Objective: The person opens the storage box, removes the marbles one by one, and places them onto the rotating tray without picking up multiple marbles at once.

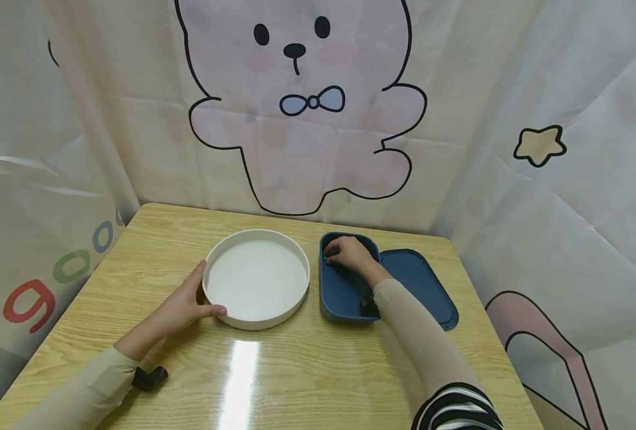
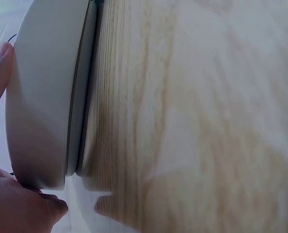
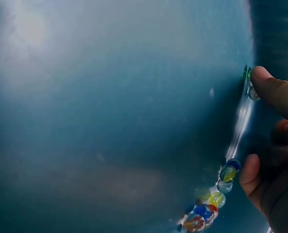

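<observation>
Three cloth walls [image 1: 468, 77]: pale, behind and to both sides of you; back one has a pink bear [image 1: 296, 161] printed on it, right one a star [image 1: 540, 146].
Tabletop [image 1: 296, 370]: light wood grain, bright glare streak near the middle.
White round tray [image 1: 258, 278]: left of the box, near it but apart; low wall, sits on the tabletop.
Blue box [image 1: 344, 292]: right of the tray, uncovered, rounded corners.
Blue lid [image 1: 425, 286]: off, lying just right of the box, partly behind your right forearm.
Left hand [image 1: 189, 301]: clamped on the tray's left side, thumb at the near rim, fingers round the outer wall.
Right hand [image 1: 352, 254]: down in the box at its far left; fingers bent, one tip at a marble. Can't tell if you're pinching it.
Glass marbles [image 3: 216, 199]: in the box, bunched along one edge, mixed yellow, blue and red; a green piece [image 3: 247, 73] by your fingertip.
</observation>
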### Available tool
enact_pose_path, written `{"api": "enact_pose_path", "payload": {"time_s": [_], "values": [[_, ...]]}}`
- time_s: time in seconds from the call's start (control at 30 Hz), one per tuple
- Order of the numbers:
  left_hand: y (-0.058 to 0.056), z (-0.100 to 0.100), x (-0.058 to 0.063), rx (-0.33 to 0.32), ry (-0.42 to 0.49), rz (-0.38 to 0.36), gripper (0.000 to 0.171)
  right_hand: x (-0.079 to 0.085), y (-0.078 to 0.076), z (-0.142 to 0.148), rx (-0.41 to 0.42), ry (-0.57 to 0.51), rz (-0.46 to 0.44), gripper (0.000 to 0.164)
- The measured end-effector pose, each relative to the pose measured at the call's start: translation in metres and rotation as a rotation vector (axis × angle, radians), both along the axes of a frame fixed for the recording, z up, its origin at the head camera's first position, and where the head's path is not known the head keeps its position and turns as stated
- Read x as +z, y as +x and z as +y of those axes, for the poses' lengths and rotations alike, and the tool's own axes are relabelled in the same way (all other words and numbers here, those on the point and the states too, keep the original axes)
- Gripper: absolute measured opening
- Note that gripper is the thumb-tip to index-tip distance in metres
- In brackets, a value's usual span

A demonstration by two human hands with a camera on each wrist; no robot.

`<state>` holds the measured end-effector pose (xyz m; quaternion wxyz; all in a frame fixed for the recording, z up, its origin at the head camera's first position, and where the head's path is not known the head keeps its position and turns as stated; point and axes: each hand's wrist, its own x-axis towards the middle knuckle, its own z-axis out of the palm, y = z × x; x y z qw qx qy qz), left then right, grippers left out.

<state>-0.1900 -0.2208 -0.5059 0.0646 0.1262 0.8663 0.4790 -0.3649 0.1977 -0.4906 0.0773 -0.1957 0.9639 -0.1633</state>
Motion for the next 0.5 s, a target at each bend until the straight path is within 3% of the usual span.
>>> {"api": "enact_pose_path", "payload": {"time_s": [0.3, 0.5], "values": [[0.0008, 0.0013, -0.0035, -0.001, 0.039, 0.006, 0.135, 0.0011, 0.0007, -0.0032, 0.061, 0.046, 0.015, 0.018], [-0.0009, 0.0009, -0.0049, 0.001, 0.047, 0.002, 0.136, 0.0008, -0.0037, 0.0013, 0.074, -0.013, -0.015, 0.015]]}}
